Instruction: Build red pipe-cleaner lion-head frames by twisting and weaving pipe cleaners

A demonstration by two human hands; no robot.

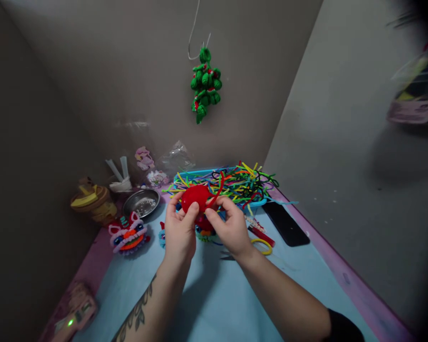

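Observation:
Both my hands hold a red fuzzy pipe-cleaner piece (pixel 197 196) above the light blue table mat (pixel 214 294). My left hand (pixel 179 229) pinches its lower left side with thumb and fingers. My right hand (pixel 228 225) grips its right side, where a loose red strand curls upward. Just below the hands sits a small multicoloured pipe-cleaner figure (pixel 204 230), partly hidden by them.
A blue tray of several coloured pipe cleaners (pixel 235 184) lies behind the hands. A lion-head figure (pixel 128 234), a metal dish (pixel 141 202), a black phone (pixel 285 223), a yellow ring (pixel 262 245) and a hanging green ornament (pixel 205 85) surround them.

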